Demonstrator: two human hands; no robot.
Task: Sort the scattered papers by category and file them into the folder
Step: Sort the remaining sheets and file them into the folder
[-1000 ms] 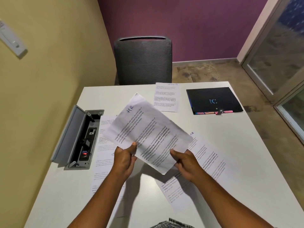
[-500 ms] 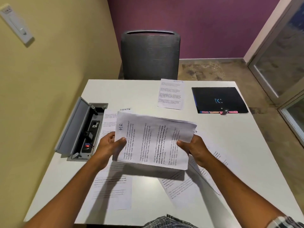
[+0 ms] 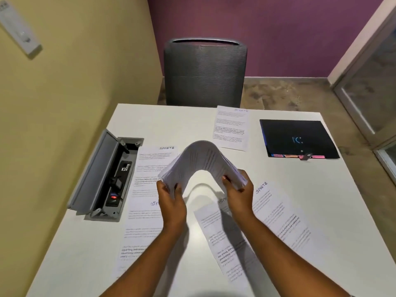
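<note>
Both my left hand (image 3: 171, 196) and right hand (image 3: 237, 189) clamp fingers on the arched paper stack (image 3: 203, 161), squaring it; next it goes toward the closed folder (image 3: 297, 138), far-right of the stack.

Bare white table (image 3: 278, 174) between bowed paper stack (image 3: 203, 161) and closed black folder (image 3: 297, 138); raised cable-box lid (image 3: 94, 170) at left.

Small office corner with a white table (image 3: 214, 284)

A grey mesh chair (image 3: 204, 73) stands at the far side; yellow wall (image 3: 81, 71) left, purple wall (image 3: 267, 33) behind, glass door (image 3: 372, 91) right, mottled floor (image 3: 300, 95).
</note>
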